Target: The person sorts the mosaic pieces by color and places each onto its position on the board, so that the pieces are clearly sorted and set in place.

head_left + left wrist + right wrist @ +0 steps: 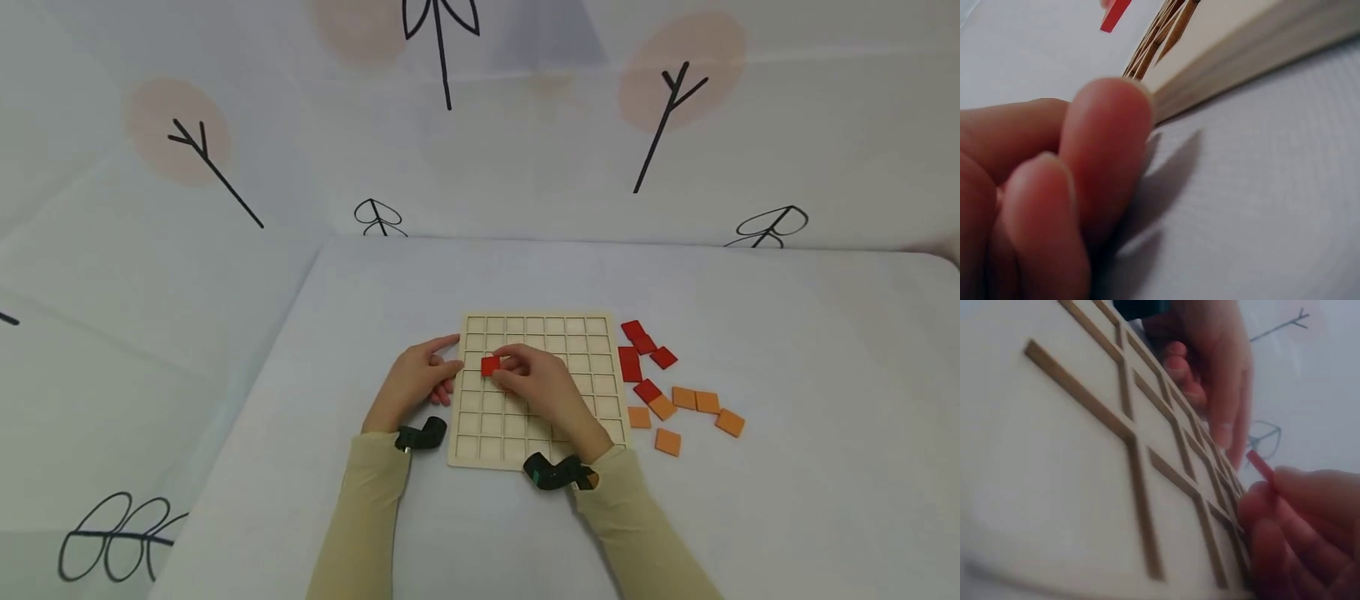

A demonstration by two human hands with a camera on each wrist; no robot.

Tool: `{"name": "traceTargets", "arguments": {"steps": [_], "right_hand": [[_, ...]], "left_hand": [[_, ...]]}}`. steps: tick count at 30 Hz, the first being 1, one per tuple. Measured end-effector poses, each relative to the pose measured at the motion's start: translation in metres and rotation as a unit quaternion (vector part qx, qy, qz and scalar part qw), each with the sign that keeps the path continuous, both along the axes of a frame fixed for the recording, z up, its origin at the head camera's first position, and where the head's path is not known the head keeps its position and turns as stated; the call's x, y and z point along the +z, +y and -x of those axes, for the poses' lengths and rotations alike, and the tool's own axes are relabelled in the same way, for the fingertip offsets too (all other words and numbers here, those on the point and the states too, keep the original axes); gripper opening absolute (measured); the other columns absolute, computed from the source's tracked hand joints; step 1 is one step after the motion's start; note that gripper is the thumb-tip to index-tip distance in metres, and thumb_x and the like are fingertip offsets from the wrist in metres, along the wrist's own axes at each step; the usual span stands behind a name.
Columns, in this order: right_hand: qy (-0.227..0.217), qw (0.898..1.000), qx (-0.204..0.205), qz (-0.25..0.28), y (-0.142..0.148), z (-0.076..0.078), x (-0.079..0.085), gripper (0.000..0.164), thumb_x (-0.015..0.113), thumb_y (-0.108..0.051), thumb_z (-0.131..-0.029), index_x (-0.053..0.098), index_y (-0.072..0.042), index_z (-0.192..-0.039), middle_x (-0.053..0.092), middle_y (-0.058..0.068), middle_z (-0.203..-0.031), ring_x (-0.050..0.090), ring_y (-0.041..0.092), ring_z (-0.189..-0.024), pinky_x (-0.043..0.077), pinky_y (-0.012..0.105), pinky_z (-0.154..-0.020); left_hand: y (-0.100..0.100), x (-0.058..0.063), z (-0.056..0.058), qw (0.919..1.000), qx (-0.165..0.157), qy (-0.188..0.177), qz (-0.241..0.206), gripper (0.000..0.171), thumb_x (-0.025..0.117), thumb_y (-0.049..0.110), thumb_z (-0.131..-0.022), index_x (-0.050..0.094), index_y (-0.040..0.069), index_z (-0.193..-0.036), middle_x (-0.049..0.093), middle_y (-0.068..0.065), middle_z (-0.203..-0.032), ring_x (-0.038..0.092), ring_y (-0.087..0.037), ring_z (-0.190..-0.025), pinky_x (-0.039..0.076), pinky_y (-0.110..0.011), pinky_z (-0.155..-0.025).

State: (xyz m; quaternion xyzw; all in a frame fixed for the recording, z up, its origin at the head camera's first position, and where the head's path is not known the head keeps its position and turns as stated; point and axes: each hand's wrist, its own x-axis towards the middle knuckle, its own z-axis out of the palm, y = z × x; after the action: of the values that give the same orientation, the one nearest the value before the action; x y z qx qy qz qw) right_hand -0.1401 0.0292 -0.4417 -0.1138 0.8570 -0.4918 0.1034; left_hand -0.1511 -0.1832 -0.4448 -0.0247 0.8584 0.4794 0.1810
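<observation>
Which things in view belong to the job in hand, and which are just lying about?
In the job:
red tile, pinched by the right hand
grid board, left hand at its edge
loose red tiles and orange tiles beside it, probably

Not part of it:
wrist cameras
white table
patterned backdrop

Pale walls point(525, 167) at twelve and nine o'clock, printed with black twigs point(661, 127) and pinkish circles point(168, 154), border the white surface point(810, 517) under soft, even light.

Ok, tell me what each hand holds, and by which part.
The right hand pinches a red tile by its right side, between thumb and fingertips. The left hand touches the grid board at its left edge, with no clear grip.
</observation>
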Motion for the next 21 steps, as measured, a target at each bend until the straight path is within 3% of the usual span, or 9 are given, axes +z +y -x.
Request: {"name": "traceTargets", "arguments": {"steps": [9,21], "right_hand": [[0.052,0.997,0.012,-0.046,-0.013,-0.006,0.000,0.027,0.066,-0.030,-0.081,0.063,-0.020,-0.106,0.060,-0.011,-0.082,0.055,0.004,-0.073,0.044,0.027,-0.069],[0.113,0.985,0.040,-0.121,-0.019,-0.005,0.001,0.024,0.069,-0.030,-0.078,0.066,-0.018,-0.098,0.052,-0.012,-0.070,0.047,0.006,-0.061,0.038,0.025,-0.055]], "left_hand": [[0.001,0.002,-0.001,1.0000,-0.002,0.004,-0.005,0.049,0.062,0.027,-0.084,0.045,0.028,-0.130,0.060,-0.010,-0.063,0.060,-0.024,-0.049,0.049,-0.031,-0.047],[0.000,0.003,0.000,1.0000,0.001,-0.001,-0.003,0.049,0.062,0.026,-0.085,0.045,0.027,-0.131,0.060,-0.011,-0.063,0.060,-0.024,-0.049,0.049,-0.030,-0.048]]}}
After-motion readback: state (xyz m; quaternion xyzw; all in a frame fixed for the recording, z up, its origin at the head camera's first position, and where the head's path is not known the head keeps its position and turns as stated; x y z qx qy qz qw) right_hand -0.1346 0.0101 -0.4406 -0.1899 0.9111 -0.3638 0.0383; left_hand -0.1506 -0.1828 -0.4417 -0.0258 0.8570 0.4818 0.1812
